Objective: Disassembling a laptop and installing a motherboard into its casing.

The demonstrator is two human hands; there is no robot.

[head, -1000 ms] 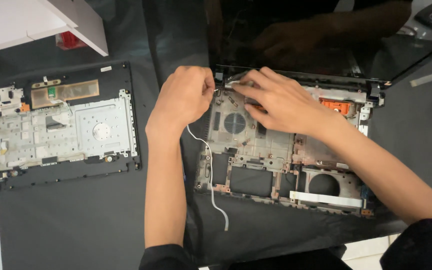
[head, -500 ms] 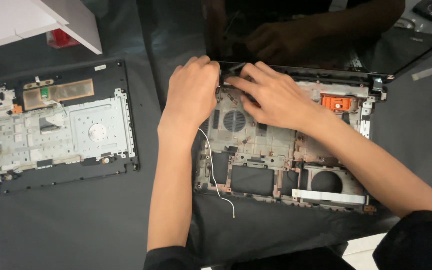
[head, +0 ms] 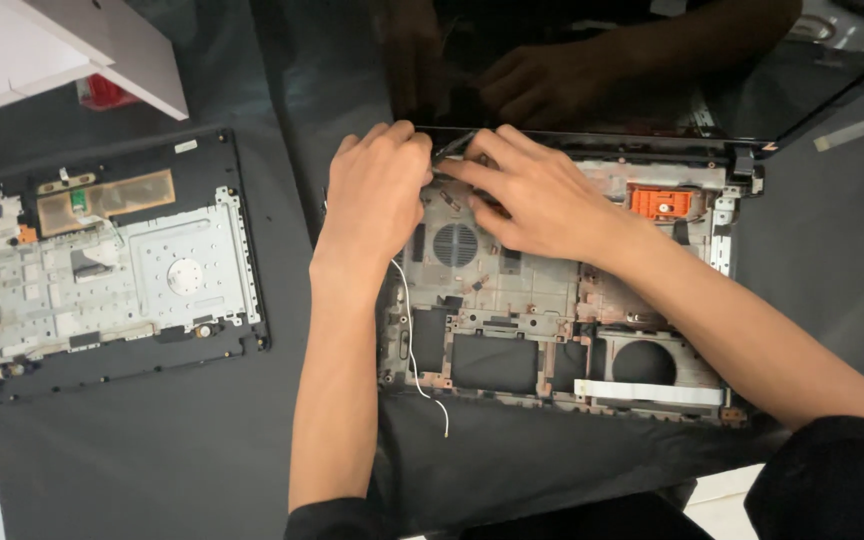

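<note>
A stripped laptop base (head: 512,300) lies open in front of me, its dark screen (head: 602,60) tilted back. Both my hands meet at the base's far left corner by the hinge. My left hand (head: 377,190) is curled over the corner, fingers bent down. My right hand (head: 537,195) reaches in from the right, its fingertips pinching a thin dark cable (head: 452,148) at the hinge. A white wire (head: 414,350) trails from under my left wrist down past the base's near edge. What my left fingers grip is hidden.
A removed laptop cover panel (head: 112,270) with a metal plate lies to the left on the dark mat (head: 152,450). A white box (head: 62,45) and a small red thing (head: 102,92) sit at the far left. An orange part (head: 660,202) sits in the base's far right.
The view has shifted slightly and both hands have stayed at the hinge corner, my left hand sliding a little further up onto it. The white wire's loose end has shifted a little.
</note>
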